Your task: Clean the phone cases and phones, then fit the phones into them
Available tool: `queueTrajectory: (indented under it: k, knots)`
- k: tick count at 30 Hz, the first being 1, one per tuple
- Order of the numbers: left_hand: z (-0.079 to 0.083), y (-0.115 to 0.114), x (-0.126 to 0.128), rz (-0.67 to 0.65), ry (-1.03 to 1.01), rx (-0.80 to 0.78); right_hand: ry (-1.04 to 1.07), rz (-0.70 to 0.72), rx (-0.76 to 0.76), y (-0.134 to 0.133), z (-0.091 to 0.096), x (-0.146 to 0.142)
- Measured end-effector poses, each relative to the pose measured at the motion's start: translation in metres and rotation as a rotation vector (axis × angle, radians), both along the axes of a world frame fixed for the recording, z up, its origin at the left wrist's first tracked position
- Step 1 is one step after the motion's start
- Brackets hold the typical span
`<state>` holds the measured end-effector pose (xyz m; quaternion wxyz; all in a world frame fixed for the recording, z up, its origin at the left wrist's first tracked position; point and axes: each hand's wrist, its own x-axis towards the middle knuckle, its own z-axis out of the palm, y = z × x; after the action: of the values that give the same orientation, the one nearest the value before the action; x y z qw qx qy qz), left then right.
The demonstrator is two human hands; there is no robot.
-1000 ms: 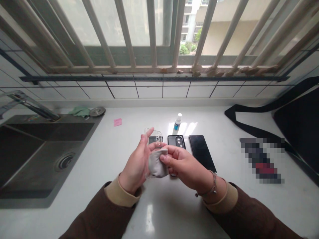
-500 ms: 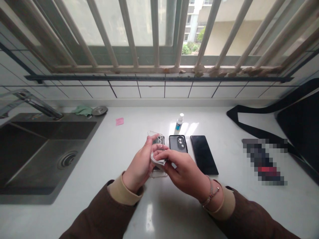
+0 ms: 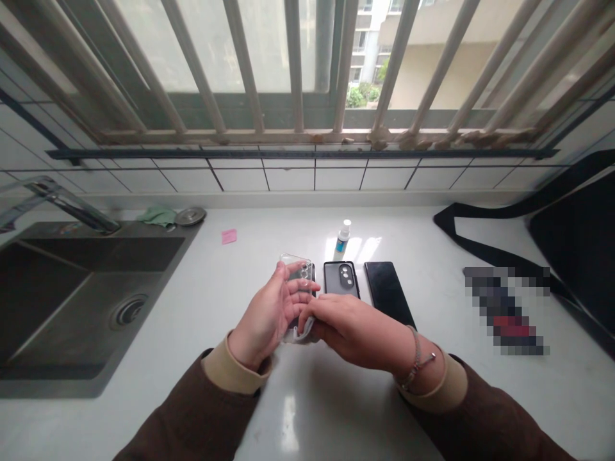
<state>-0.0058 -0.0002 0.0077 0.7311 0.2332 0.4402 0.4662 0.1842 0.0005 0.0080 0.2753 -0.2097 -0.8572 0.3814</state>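
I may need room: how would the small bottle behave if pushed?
The small bottle would likely tip easily, standing tall on a narrow base. Its rounded body might roll once down, and the glossy counter could let it slide.

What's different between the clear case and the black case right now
The clear case is see-through to its rim; the black case has a dark rim. The clear case is in the left hand; the black case lies on the counter, partly hidden by the right hand. Both have camera cutouts at the far end.
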Motion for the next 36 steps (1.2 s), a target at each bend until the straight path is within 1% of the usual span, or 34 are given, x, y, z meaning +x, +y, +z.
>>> queueTrajectory:
  k: [1,2,3,5,6,7,8,9,10,12,14,15,17,20,22,24,26,27,30,31,32,33,34,35,36]
  knots:
    - [0.000,0.001,-0.001,-0.002,0.004,0.003,-0.009,-0.057,-0.009,0.000,0.000,0.001]
    - [0.000,0.001,-0.002,-0.010,0.002,0.010,0.009,-0.156,-0.028,0.001,0.000,0.003]
    - [0.001,0.002,-0.002,-0.026,-0.007,0.019,0.052,-0.290,-0.056,0.002,-0.001,0.005]
    - [0.002,0.001,-0.003,-0.081,-0.038,0.038,0.178,-0.602,-0.102,0.005,-0.004,0.008]
    - [0.002,0.001,-0.003,-0.120,-0.050,0.045,0.230,-0.741,-0.094,0.007,-0.006,0.010]
    - [0.001,-0.001,-0.002,-0.166,-0.056,0.049,0.257,-0.839,-0.059,0.008,-0.008,0.011]
    - [0.001,-0.002,-0.002,-0.209,-0.062,0.055,0.256,-0.889,-0.001,0.010,-0.010,0.012]
    - [-0.001,-0.004,0.000,-0.246,-0.070,0.067,0.237,-0.894,0.076,0.011,-0.013,0.012]
    - [-0.002,-0.006,0.001,-0.275,-0.080,0.087,0.210,-0.853,0.162,0.011,-0.015,0.011]
    - [-0.006,-0.008,0.004,-0.282,-0.102,0.132,0.151,-0.667,0.321,0.010,-0.021,0.006]
    - [-0.009,-0.008,0.007,-0.220,-0.110,0.151,0.106,-0.471,0.422,0.005,-0.025,-0.002]
    - [-0.010,-0.007,0.007,-0.170,-0.103,0.139,0.092,-0.406,0.445,0.003,-0.027,-0.006]
    - [-0.009,-0.004,0.006,-0.051,-0.064,0.100,0.082,-0.337,0.435,-0.003,-0.028,-0.012]
    - [-0.004,0.001,-0.001,0.089,0.020,0.079,0.118,-0.250,0.364,-0.011,-0.024,-0.016]
    - [-0.001,0.004,-0.005,0.129,0.053,0.092,0.136,-0.176,0.271,-0.013,-0.019,-0.015]
    - [0.002,0.006,-0.008,0.139,0.064,0.095,0.129,-0.133,0.110,-0.013,-0.013,-0.012]
    - [0.003,0.006,-0.008,0.127,0.057,0.094,0.150,-0.164,-0.107,-0.009,-0.009,-0.009]
    - [0.003,0.005,-0.007,0.118,0.051,0.096,0.194,-0.219,-0.221,-0.006,-0.009,-0.008]
    - [0.003,0.002,-0.001,0.063,0.050,0.107,0.448,-0.502,-0.538,0.006,-0.013,-0.004]
    - [0.003,0.001,0.000,0.032,0.055,0.110,0.534,-0.603,-0.610,0.010,-0.016,-0.002]
    - [0.003,0.000,0.002,0.000,0.062,0.109,0.598,-0.684,-0.650,0.013,-0.019,-0.001]
    - [0.003,-0.002,0.003,-0.030,0.066,0.108,0.633,-0.741,-0.649,0.016,-0.021,0.000]
    - [0.002,-0.003,0.005,-0.055,0.066,0.109,0.632,-0.783,-0.596,0.017,-0.023,0.001]
    - [0.000,-0.005,0.006,-0.074,0.061,0.112,0.592,-0.809,-0.494,0.016,-0.025,0.001]
    - [-0.002,-0.006,0.007,-0.095,0.052,0.119,0.518,-0.810,-0.351,0.015,-0.026,0.001]
